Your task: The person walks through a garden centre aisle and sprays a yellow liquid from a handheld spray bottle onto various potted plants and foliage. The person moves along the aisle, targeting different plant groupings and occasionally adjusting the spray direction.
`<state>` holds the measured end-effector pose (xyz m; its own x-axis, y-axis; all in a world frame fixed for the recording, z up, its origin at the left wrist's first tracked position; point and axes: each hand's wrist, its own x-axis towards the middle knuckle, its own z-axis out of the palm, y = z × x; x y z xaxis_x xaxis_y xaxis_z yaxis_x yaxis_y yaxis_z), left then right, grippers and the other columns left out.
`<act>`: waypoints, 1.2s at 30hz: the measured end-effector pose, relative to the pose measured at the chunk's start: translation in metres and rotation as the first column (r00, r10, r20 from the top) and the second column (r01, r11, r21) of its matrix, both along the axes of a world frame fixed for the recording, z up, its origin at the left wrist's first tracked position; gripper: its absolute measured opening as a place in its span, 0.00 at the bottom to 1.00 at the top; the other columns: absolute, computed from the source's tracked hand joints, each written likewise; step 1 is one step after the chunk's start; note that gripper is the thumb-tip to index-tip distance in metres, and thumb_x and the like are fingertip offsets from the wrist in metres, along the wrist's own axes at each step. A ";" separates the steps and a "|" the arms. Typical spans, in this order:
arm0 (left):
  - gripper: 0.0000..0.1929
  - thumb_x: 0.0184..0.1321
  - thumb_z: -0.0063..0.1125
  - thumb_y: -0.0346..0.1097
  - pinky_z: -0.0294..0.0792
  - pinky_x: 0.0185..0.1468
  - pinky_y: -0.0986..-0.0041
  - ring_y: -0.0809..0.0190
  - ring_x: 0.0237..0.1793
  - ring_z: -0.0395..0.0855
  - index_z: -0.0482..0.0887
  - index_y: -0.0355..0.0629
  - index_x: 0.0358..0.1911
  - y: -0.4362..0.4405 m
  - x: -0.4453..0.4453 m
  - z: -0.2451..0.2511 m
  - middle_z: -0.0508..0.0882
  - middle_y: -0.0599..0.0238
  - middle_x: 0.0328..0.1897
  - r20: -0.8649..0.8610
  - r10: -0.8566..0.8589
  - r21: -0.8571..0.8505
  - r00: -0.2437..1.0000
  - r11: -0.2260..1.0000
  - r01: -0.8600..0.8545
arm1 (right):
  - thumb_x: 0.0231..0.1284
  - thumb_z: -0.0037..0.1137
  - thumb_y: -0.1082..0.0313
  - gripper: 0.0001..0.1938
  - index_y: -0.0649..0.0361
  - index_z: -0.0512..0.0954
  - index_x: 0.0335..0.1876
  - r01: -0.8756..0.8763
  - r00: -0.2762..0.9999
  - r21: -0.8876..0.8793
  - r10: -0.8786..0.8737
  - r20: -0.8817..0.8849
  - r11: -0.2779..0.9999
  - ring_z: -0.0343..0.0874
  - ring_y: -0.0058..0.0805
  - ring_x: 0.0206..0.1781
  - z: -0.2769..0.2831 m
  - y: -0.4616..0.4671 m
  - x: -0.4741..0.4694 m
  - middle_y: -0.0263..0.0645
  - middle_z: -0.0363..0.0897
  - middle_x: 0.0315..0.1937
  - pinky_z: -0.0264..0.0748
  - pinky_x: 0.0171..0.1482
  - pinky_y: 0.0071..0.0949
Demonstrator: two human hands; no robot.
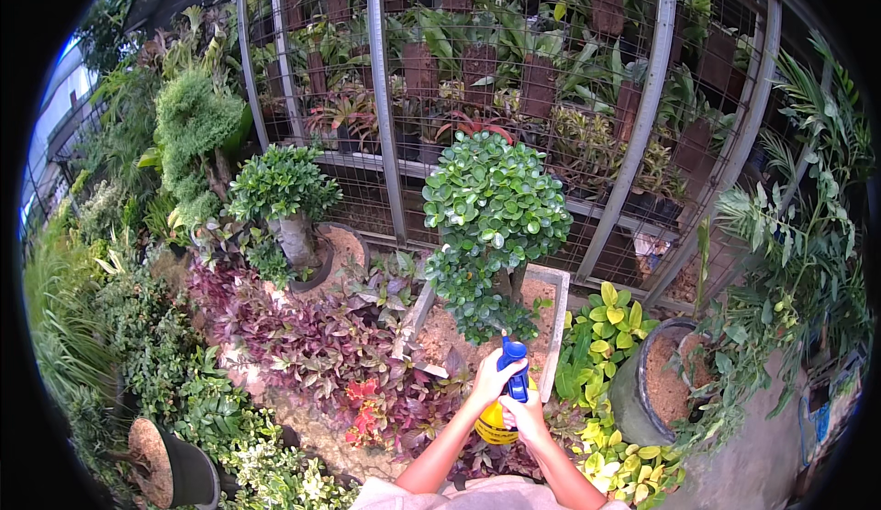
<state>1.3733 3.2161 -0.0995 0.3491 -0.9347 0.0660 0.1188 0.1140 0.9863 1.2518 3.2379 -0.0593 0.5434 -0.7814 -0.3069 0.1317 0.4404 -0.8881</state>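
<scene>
Both my hands are on a pressure spray bottle with a blue pump head (513, 365) and a yellow tank (494, 426). My left hand (493, 376) is closed around the left side of the blue head. My right hand (526, 414) grips it lower, where the head meets the tank. The nozzle points away from me at the low foliage of a round-leaved potted shrub (492, 200), and a faint mist seems to show by its tip. That shrub stands in a square concrete planter (550, 345) filled with brown soil.
Purple-leaved plants (310, 331) spread to the left, with a black pot (189, 469) lower left. A large dark pot (633, 386) and yellow-green plants (609, 324) stand right. Behind rises a metal mesh fence (385, 97) with shelved plants. Tall leafy stems (764, 290) lean in from the right.
</scene>
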 end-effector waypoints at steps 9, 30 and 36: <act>0.16 0.52 0.62 0.42 0.70 0.41 0.75 0.70 0.32 0.78 0.80 0.38 0.37 -0.002 -0.016 -0.021 0.82 0.66 0.31 -0.165 -0.062 0.042 0.984 0.997 0.070 | 0.52 0.55 0.73 0.08 0.58 0.68 0.22 0.021 0.998 0.061 -0.017 -0.065 0.998 0.60 0.14 0.09 -0.014 -0.006 -0.013 0.27 0.64 0.11 0.56 0.12 0.16; 0.19 0.49 0.66 0.42 0.70 0.41 0.77 0.71 0.33 0.78 0.80 0.38 0.41 -0.038 -0.076 -0.013 0.82 0.66 0.34 -0.119 0.025 0.128 0.993 0.992 -0.010 | 0.53 0.55 0.72 0.09 0.58 0.68 0.21 -0.045 0.993 0.025 0.048 -0.109 0.999 0.61 0.14 0.09 -0.009 -0.049 -0.076 0.26 0.64 0.11 0.57 0.13 0.16; 0.19 0.50 0.65 0.41 0.69 0.45 0.75 0.69 0.37 0.77 0.78 0.38 0.42 -0.055 -0.097 0.024 0.81 0.65 0.36 0.039 0.056 0.037 0.998 0.998 -0.058 | 0.52 0.56 0.73 0.09 0.59 0.68 0.21 -0.045 0.998 -0.098 0.040 -0.055 0.994 0.61 0.14 0.10 0.009 -0.067 -0.099 0.27 0.65 0.11 0.57 0.13 0.16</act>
